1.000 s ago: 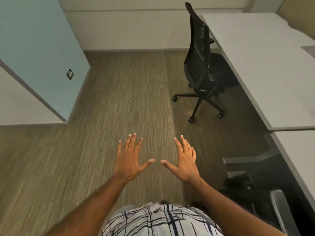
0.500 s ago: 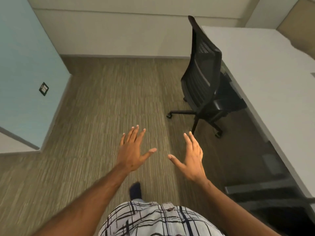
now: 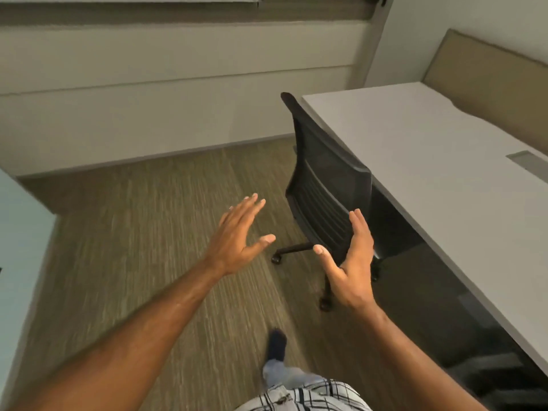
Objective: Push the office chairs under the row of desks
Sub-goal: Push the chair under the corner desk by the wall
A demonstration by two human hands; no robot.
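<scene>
chair [image 3: 324,185] just beyond right grip [image 3: 353,269], seemingly apart

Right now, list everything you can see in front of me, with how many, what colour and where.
office chair: one, black, mesh back, on castors, at the desk's front edge
desk: one, pale grey top, along the right
cable slot: one, grey, set in the desk top, far right
divider panel: one, beige, behind the desk
carpet: brown, striped, covers the floor
wall: cream, across the far side
blue panel: one, pale blue, left edge
shirt: one, white and dark plaid, bottom centre
foot: one, dark, stepping forward
left hand: open, raised left of the chair
right hand: open, in front of the chair's back; contact unclear
</scene>
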